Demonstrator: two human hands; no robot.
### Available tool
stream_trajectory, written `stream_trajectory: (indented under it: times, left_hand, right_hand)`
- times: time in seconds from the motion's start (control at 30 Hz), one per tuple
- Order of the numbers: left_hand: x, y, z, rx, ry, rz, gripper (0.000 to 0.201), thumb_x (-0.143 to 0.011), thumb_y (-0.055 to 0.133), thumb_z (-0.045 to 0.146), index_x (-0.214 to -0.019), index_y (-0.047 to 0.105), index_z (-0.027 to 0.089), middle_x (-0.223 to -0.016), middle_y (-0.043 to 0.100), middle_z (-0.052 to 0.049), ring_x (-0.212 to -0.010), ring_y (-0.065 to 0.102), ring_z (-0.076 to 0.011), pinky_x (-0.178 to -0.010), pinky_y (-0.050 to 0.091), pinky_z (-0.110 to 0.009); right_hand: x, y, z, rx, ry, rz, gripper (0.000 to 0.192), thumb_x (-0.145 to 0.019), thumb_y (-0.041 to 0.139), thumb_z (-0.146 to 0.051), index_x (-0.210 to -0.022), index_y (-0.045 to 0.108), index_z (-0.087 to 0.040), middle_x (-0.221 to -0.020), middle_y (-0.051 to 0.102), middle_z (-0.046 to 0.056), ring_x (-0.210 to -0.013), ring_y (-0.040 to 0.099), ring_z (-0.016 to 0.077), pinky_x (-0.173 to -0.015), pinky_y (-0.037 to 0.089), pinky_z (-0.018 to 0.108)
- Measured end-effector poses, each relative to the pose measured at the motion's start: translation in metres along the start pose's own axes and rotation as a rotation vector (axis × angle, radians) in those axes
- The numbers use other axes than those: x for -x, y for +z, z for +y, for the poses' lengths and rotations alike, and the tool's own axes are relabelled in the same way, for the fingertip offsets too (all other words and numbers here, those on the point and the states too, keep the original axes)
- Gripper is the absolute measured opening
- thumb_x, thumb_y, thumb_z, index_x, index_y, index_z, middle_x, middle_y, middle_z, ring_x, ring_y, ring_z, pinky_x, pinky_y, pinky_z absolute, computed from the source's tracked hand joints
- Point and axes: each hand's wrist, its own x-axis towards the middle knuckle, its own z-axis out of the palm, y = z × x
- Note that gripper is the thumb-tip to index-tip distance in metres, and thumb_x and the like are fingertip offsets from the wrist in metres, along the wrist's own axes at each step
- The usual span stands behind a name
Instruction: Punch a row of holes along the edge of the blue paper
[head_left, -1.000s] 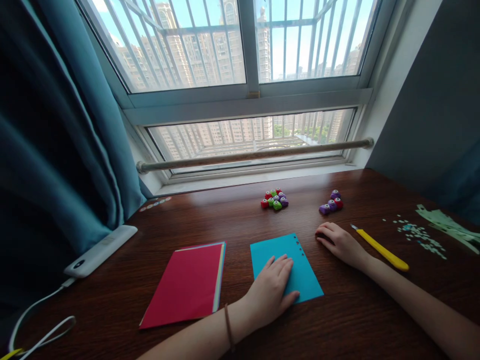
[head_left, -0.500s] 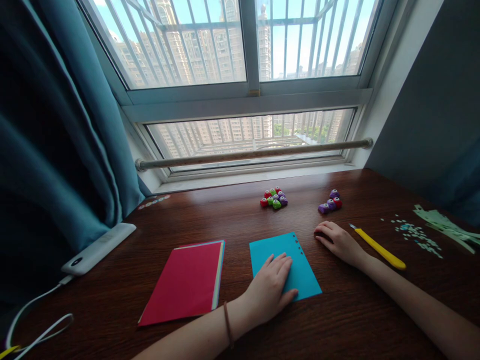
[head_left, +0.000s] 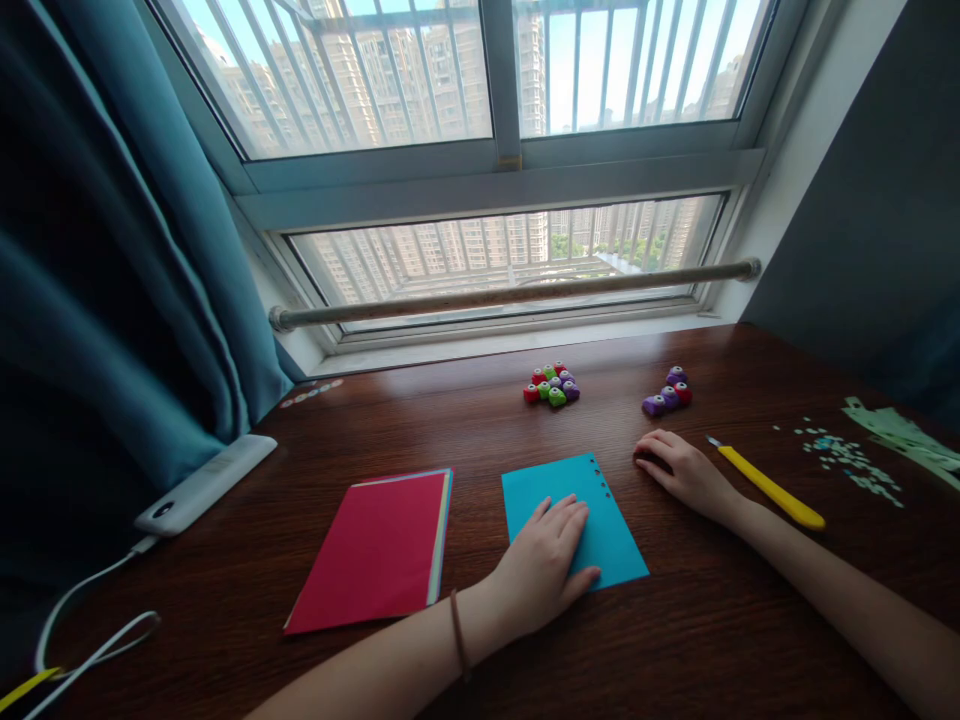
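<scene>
A sheet of blue paper (head_left: 611,530) lies on the table, with several small holes along its upper right edge. My left hand (head_left: 549,557) rests flat on its lower part, fingers stretched out and thumb apart. To the right of the paper, my right hand (head_left: 686,478) rests on the tabletop with loosely curved fingers and a gap between thumb and forefinger; I see nothing held in it. Just beyond it lies a yellow-handled craft knife (head_left: 772,487) with its blade pointing away. Left of the blue sheet is a stack of coloured paper (head_left: 375,550), red on top.
Craft punches form one cluster (head_left: 553,385) near the window and a smaller cluster (head_left: 669,393) to its right. Paper bits (head_left: 851,458) and pale green strips (head_left: 900,435) lie far right. A white power strip (head_left: 206,487) with a cable (head_left: 90,580) is at left beside the curtain (head_left: 172,250).
The view has tipped down slightly, so everything sits a little higher in the frame. Both hands keep their places on the paper and the table.
</scene>
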Motion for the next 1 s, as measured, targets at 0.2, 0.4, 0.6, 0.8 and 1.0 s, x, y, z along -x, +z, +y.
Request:
stream_trajectory:
  times: [0.2, 0.4, 0.6, 0.8, 1.0]
  left_hand:
    - [-0.0004, -0.0001, -0.0002, 0.01, 0.001, 0.0, 0.057, -0.084, 0.051, 0.037, -0.133, 0.032, 0.012, -0.136, 0.041, -0.015, -0.13, 0.031, -0.0259, -0.107, 0.025, -0.047]
    - [0.0, 0.0005, -0.0012, 0.008, -0.001, -0.001, 0.057, -0.085, 0.051, 0.037, -0.133, 0.032, 0.012, -0.135, 0.041, -0.015, -0.13, 0.031, -0.0256, -0.108, 0.025, -0.047]
    - [-0.0002, 0.0004, -0.0011, 0.0, 0.004, -0.001, 0.057, -0.086, 0.049, 0.038, -0.133, 0.032, 0.012, -0.136, 0.041, -0.014, -0.13, 0.03, -0.025, -0.108, 0.024, -0.046]
    - [0.0003, 0.0005, -0.0014, -0.006, 0.005, -0.003, 0.057, -0.086, 0.049, 0.038, -0.133, 0.031, 0.011, -0.136, 0.041, -0.014, -0.13, 0.03, -0.0248, -0.108, 0.024, -0.046]
    - [-0.0002, 0.001, -0.0015, -0.011, 0.005, -0.002, 0.057, -0.085, 0.05, 0.038, -0.133, 0.032, 0.011, -0.136, 0.041, -0.014, -0.13, 0.03, -0.025, -0.108, 0.025, -0.046]
  right_hand:
    - [-0.0006, 0.0006, 0.0018, -0.009, -0.002, 0.003, 0.011, -0.086, 0.048, -0.025, -0.092, 0.056, -0.021, -0.094, 0.057, 0.006, -0.09, 0.053, 0.0212, -0.082, 0.045, 0.035]
    - [-0.0001, 0.0012, 0.0032, -0.007, -0.001, 0.003, 0.011, -0.086, 0.048, -0.025, -0.093, 0.056, -0.021, -0.094, 0.056, 0.006, -0.09, 0.053, 0.0205, -0.082, 0.044, 0.035]
    - [-0.0004, 0.0004, 0.0018, -0.011, 0.0, 0.006, 0.011, -0.086, 0.049, -0.025, -0.092, 0.056, -0.021, -0.094, 0.056, 0.006, -0.09, 0.053, 0.0206, -0.082, 0.045, 0.034]
    - [0.0001, 0.0007, 0.0029, -0.014, 0.004, 0.006, 0.01, -0.086, 0.049, -0.025, -0.092, 0.056, -0.021, -0.095, 0.056, 0.005, -0.09, 0.053, 0.0205, -0.082, 0.044, 0.034]
    - [-0.0006, 0.001, 0.0025, -0.021, 0.0, 0.011, 0.01, -0.085, 0.049, -0.024, -0.092, 0.056, -0.021, -0.094, 0.056, 0.005, -0.089, 0.054, 0.0204, -0.082, 0.044, 0.034]
